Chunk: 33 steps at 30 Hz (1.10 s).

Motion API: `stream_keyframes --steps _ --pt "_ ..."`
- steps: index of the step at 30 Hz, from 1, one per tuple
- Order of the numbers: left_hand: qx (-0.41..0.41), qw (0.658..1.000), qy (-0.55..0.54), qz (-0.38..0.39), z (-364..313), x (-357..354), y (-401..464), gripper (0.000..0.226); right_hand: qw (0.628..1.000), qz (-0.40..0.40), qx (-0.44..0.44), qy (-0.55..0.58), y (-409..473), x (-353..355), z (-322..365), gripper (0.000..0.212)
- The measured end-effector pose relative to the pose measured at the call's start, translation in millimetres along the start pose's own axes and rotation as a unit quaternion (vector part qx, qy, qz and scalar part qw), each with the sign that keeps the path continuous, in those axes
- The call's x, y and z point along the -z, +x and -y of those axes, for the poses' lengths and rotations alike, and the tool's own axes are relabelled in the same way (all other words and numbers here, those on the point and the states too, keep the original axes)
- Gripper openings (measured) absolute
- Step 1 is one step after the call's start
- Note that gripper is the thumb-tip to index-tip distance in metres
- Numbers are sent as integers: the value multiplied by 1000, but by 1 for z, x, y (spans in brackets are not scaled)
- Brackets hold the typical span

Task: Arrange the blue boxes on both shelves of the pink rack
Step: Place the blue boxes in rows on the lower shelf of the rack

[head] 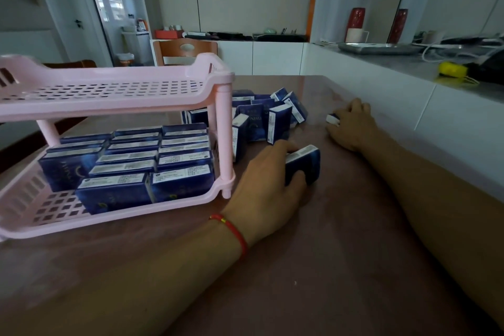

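Note:
A pink two-shelf rack [226, 128] stands on the table at the left. Its lower shelf holds several blue boxes [131, 161] in rows; its upper shelf [109, 90] has nothing on it. More blue boxes [268, 117] stand in a loose pile on the table behind the rack's right post. My left hand [267, 185], with a red string on the wrist, grips one blue box [306, 162] just right of the rack. Farther right, my right hand [353, 124] rests on the table with its fingers curled round another box [332, 118], mostly hidden.
A white counter [381, 82] runs along the table's right edge, bearing a metal tray, a yellow object and cables. A wooden chair [185, 49] stands behind the table. The brown tabletop [300, 267] stretches toward me.

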<state>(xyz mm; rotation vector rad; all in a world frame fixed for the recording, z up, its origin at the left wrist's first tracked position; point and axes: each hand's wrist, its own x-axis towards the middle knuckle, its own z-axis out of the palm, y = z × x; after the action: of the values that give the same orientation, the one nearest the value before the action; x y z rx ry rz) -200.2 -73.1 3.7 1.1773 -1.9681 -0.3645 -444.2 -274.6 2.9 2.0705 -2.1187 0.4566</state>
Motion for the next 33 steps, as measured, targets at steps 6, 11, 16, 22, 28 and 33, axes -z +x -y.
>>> stream_keyframes --steps 6,11,16,22,28,33 --pt "0 1000 0 -9 -1 2 -2 34 998 17 63 -4 -49 27 13 40" --pt "-30 998 15 -51 -4 3 -8 37 982 116 132 64 -116 81 21 49" --pt "-34 997 31 -65 -19 21 -21 45 945 204 118 228 -191 151 35 40" --pt "27 978 -206 34 -28 66 -46 42 917 190 99 338 -231 163 74 47" --pt "-29 979 -196 56 -17 114 -95 54 915 154 174 329 -254 159 143 55" --pt "-39 992 -117 -11 15 149 -127 61 915 113 265 282 -265 147 193 57"
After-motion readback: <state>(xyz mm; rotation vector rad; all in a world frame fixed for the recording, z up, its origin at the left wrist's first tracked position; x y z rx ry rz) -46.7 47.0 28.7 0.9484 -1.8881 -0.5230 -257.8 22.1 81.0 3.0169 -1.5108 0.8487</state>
